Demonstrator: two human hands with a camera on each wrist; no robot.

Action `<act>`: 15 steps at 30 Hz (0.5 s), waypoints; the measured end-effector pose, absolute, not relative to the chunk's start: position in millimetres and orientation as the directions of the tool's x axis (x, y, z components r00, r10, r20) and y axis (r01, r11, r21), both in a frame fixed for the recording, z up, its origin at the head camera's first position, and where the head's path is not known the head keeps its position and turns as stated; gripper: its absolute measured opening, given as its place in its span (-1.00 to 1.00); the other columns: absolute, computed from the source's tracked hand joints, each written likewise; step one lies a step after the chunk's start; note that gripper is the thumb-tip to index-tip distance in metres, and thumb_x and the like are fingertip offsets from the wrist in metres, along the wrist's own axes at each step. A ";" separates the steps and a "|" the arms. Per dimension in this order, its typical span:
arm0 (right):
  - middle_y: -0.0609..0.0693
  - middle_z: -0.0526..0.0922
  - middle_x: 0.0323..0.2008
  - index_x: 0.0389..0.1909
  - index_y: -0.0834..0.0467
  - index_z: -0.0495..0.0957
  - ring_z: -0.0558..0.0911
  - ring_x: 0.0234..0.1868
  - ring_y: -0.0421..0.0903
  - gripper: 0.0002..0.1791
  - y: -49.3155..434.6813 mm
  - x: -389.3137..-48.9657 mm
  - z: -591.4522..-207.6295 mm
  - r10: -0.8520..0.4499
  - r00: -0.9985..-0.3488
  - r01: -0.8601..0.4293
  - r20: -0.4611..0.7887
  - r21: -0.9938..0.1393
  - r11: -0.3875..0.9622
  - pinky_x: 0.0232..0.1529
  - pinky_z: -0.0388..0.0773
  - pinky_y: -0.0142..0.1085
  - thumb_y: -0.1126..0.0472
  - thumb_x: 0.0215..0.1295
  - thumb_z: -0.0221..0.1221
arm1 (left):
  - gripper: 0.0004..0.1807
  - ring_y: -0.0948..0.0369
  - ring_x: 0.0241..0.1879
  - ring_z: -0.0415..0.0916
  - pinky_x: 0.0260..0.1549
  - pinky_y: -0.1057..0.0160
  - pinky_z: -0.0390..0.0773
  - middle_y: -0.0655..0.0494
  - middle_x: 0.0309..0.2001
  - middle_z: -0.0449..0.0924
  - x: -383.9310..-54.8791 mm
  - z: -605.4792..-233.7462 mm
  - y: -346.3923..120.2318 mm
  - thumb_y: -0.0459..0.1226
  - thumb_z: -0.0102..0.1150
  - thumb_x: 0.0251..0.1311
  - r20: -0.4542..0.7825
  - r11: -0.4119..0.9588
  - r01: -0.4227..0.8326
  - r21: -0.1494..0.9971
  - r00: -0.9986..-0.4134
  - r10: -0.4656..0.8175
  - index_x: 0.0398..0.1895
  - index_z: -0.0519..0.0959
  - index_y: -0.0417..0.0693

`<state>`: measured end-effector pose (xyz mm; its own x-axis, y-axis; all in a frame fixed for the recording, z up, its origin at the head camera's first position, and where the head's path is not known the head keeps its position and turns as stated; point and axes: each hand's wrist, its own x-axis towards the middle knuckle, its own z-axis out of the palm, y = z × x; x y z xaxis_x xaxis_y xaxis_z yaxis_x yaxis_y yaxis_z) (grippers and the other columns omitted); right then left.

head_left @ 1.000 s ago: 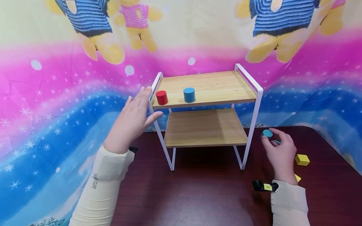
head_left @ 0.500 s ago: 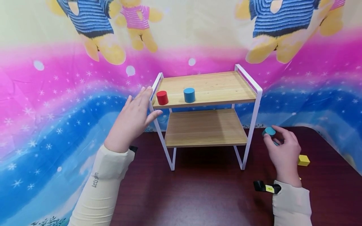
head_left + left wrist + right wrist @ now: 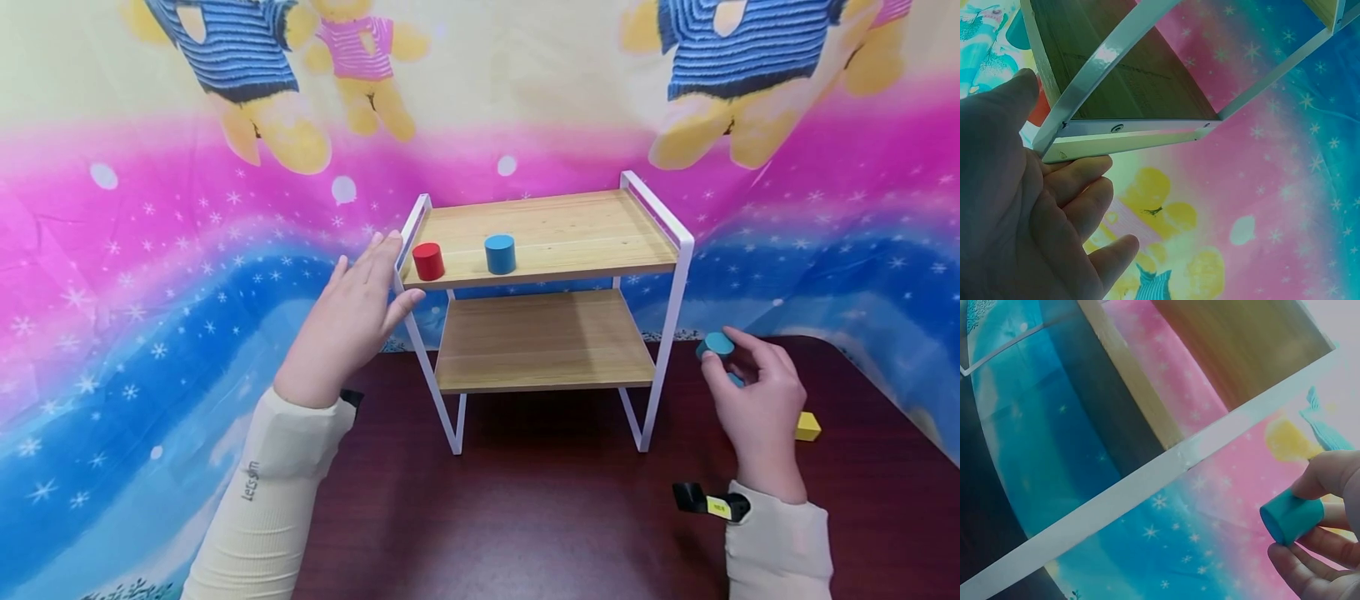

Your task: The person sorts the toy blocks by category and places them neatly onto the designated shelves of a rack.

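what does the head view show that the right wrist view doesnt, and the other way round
Only the head view shows the left hand, the red cylinder and blue cylinder on the top shelf, and a yellow block. Only the right wrist view shows the downward end of the teal cylinder. Both show the right hand pinching it, the white frame and the backdrop.

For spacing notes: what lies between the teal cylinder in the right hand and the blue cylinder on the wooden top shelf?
In the head view, the front right white metal leg and bare top shelf.
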<state>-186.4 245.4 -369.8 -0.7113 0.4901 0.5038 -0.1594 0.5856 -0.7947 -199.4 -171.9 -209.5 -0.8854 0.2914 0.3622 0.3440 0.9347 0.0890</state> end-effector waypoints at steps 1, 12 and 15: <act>0.06 0.57 0.12 0.29 0.00 0.60 0.49 -0.13 -0.56 -0.52 244.8 -185.8 -369.1 0.489 -0.707 -0.169 0.511 -0.793 0.585 -0.01 0.50 -0.63 0.10 0.35 0.33 | -0.12 0.01 0.60 -0.14 0.51 -0.21 -0.16 -0.12 0.59 0.03 -199.4 -209.6 -172.3 0.05 0.08 0.46 0.361 0.934 0.344 0.092 -0.886 0.291 0.65 -0.09 -0.06; 0.05 0.56 0.08 0.28 -0.01 0.60 0.49 -0.13 -0.58 -0.52 237.9 -178.8 -361.3 0.497 -0.684 -0.222 0.535 -0.801 0.557 0.00 0.50 -0.63 0.15 0.33 0.34 | -0.12 0.01 0.60 -0.13 0.51 -0.22 -0.14 -0.12 0.59 0.05 -200.5 -210.9 -173.2 0.05 0.07 0.47 0.369 0.931 0.353 0.092 -0.881 0.297 0.65 -0.09 -0.06; 0.03 0.57 0.08 0.27 -0.01 0.61 0.51 -0.12 -0.55 -0.52 237.3 -177.1 -360.2 0.504 -0.673 -0.236 0.541 -0.803 0.547 0.01 0.50 -0.62 0.16 0.33 0.35 | -0.11 0.01 0.60 -0.14 0.51 -0.21 -0.15 -0.12 0.59 0.04 -200.3 -210.9 -172.8 0.05 0.08 0.46 0.365 0.932 0.351 0.094 -0.883 0.295 0.65 -0.09 -0.06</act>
